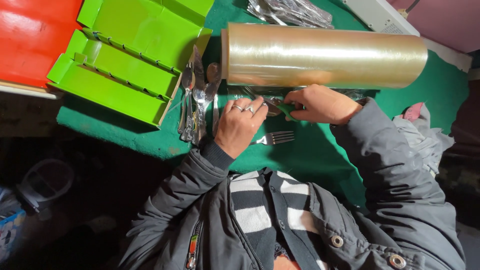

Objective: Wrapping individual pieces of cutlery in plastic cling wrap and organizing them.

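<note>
My left hand [239, 126], with rings on two fingers, lies on the green felt table [310, 150]. Its fingertips pinch a metal spoon [273, 106] just below a large roll of clear cling film [325, 55]. My right hand [320, 104] meets it from the right and grips a small green object [287, 111] against the spoon. A steel fork [274, 137] lies flat beside my left wrist, tines pointing right. Crumpled film shows under the roll, between my hands.
A loose pile of spoons and knives [197, 95] lies left of my hands. A green cardboard box insert [125, 60] and a red box [30, 35] sit at the far left. Film-wrapped cutlery [292, 10] is behind the roll, with a grey cloth [422, 132] at right.
</note>
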